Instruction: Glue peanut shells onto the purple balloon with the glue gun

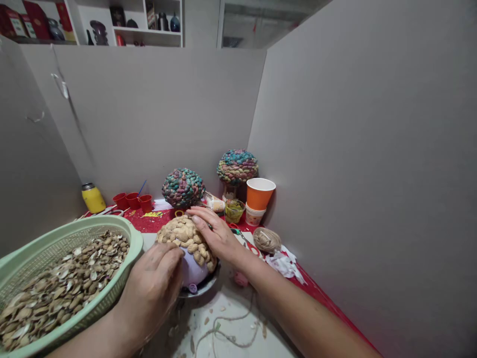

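Observation:
A lilac balloon (194,273) sits knot-down towards me in a shallow bowl (208,286), its upper part covered with tan peanut shells (181,229). My right hand (214,229) rests on the far right of the shell layer with its fingers stretched out. Close to the left edge of the bare balloon, my left hand (152,281) is closed, fingertips pinched together at the border of the shells. What lies between those fingertips is hidden. A green basket (136,238) of loose peanut shells (70,283) stands to the left of this hand.
Two painted shell-covered balls (183,187) stand at the back. Red cups (133,200) and a yellow bottle (93,198) are at the back left. Orange paper cups (260,195), scissors (250,243), a twine ball (267,239) and crumpled tissue (286,263) lie right. Grey partitions (354,149) enclose the table.

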Action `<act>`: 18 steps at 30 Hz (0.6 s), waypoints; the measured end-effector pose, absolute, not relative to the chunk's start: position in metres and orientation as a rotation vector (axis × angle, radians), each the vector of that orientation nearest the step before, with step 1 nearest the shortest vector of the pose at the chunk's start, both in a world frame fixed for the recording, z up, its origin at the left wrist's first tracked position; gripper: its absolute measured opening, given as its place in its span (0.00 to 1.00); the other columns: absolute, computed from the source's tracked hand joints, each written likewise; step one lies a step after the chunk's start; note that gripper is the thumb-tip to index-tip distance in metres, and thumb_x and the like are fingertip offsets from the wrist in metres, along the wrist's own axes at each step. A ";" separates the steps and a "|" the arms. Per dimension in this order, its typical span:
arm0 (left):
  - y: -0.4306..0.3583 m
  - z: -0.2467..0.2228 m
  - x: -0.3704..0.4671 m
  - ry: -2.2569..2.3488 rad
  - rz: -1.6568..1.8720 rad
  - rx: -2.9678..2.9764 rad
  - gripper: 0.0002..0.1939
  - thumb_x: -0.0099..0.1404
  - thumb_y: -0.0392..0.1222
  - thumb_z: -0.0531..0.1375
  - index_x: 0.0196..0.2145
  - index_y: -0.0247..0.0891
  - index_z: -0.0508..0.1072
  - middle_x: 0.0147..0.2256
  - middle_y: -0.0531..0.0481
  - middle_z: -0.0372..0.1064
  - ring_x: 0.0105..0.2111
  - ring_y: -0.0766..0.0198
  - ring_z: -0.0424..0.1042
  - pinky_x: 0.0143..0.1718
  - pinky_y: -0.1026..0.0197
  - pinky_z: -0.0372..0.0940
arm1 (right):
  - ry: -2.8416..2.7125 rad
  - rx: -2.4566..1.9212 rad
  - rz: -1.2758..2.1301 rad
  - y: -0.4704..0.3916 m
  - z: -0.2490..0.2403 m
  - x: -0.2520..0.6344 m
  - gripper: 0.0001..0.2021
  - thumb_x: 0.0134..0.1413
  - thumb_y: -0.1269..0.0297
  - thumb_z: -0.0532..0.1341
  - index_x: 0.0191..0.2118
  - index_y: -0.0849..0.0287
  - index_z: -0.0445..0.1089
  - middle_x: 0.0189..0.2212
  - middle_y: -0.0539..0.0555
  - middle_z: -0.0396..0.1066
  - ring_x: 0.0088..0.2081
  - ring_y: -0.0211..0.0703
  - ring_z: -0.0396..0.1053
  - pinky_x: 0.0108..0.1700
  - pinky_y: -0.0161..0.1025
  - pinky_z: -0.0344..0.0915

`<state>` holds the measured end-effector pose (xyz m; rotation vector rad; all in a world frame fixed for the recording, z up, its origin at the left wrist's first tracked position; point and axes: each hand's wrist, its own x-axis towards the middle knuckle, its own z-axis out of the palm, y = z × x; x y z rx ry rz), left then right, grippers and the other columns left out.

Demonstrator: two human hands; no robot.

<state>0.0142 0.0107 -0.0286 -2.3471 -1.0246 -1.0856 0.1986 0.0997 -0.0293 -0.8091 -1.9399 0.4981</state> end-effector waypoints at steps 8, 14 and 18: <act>0.012 -0.035 0.016 -1.010 -0.903 -2.319 0.11 0.64 0.27 0.56 0.44 0.33 0.68 0.39 0.36 0.74 0.39 0.52 0.74 0.42 0.52 0.70 | -1.896 -0.784 0.606 0.105 -0.036 0.192 0.19 0.68 0.54 0.49 0.50 0.58 0.72 0.50 0.56 0.72 0.52 0.45 0.68 0.57 0.44 0.62; 0.014 -0.039 0.018 -1.002 -0.868 -2.305 0.13 0.63 0.27 0.56 0.46 0.33 0.69 0.41 0.36 0.73 0.39 0.51 0.73 0.43 0.50 0.70 | -1.882 -0.777 0.619 0.104 -0.038 0.193 0.20 0.68 0.54 0.49 0.50 0.58 0.72 0.50 0.56 0.72 0.53 0.45 0.67 0.58 0.44 0.60; 0.014 -0.039 0.017 -0.993 -0.886 -2.299 0.13 0.63 0.27 0.56 0.46 0.33 0.68 0.40 0.36 0.74 0.39 0.51 0.73 0.43 0.51 0.70 | -1.879 -0.770 0.617 0.103 -0.039 0.193 0.19 0.68 0.54 0.49 0.50 0.59 0.72 0.50 0.56 0.72 0.53 0.45 0.67 0.58 0.43 0.59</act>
